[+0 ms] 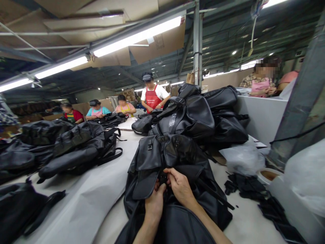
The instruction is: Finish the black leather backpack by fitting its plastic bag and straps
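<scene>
A black leather-look backpack (149,154) lies on the table right before me, its flaps and a small metal buckle (149,147) facing up. My left hand (155,200) is closed at the middle of the bag, beside a lifted pocket flap (144,184). Close by on the right, my right hand (179,184) pinches at the same spot with thumb and forefinger. Between the fingertips sits a small dark piece (163,178); its kind is too unclear to name. The fingers partly cover it.
More black backpacks (188,115) are heaped behind mine, and others (78,149) lie on the left. To the right are small black pieces (248,186), a white tub (269,175), plastic bags (242,157) and a steel post (297,88). Several people work farther back, one in a red apron (153,98).
</scene>
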The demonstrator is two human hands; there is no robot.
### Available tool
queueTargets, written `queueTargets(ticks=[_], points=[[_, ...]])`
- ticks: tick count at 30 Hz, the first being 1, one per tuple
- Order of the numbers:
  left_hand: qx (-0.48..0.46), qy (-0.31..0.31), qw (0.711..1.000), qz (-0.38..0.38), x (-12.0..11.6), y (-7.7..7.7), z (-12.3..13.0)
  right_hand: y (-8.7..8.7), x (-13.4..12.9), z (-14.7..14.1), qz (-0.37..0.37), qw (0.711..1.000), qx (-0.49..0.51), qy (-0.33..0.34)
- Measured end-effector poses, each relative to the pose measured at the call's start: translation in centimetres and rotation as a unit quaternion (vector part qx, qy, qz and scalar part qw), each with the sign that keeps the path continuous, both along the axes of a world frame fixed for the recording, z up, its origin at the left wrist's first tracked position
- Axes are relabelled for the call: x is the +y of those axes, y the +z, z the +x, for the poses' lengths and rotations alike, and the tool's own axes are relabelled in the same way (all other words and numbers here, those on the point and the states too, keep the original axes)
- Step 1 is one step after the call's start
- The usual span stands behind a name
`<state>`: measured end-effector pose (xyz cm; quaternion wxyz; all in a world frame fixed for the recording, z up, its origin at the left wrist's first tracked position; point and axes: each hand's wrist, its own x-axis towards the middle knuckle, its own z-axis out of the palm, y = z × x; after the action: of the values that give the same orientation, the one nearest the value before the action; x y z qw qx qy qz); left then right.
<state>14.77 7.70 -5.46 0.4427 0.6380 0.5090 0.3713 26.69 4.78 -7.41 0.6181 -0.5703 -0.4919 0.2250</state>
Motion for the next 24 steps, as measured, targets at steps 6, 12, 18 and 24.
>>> queueTargets(ticks=[6,12,18,24], points=[[-0.032,0.005,0.999,-0.005,0.7,-1.2,0.0,-0.1,0.1,0.0,-0.003,0.999,0.015,0.028],[-0.056,-0.002,0.998,-0.002,1.6,-2.4,-0.4,-0.1,0.2,-0.3,-0.004,0.998,0.039,0.055],[-0.082,-0.024,0.996,-0.008,2.3,-3.2,-0.3,-0.1,0.2,-0.2,-0.005,0.997,0.055,0.047],[-0.079,-0.102,0.991,-0.029,2.1,-2.6,-1.5,-0.6,0.4,-0.1,-0.015,0.997,0.065,0.034]])
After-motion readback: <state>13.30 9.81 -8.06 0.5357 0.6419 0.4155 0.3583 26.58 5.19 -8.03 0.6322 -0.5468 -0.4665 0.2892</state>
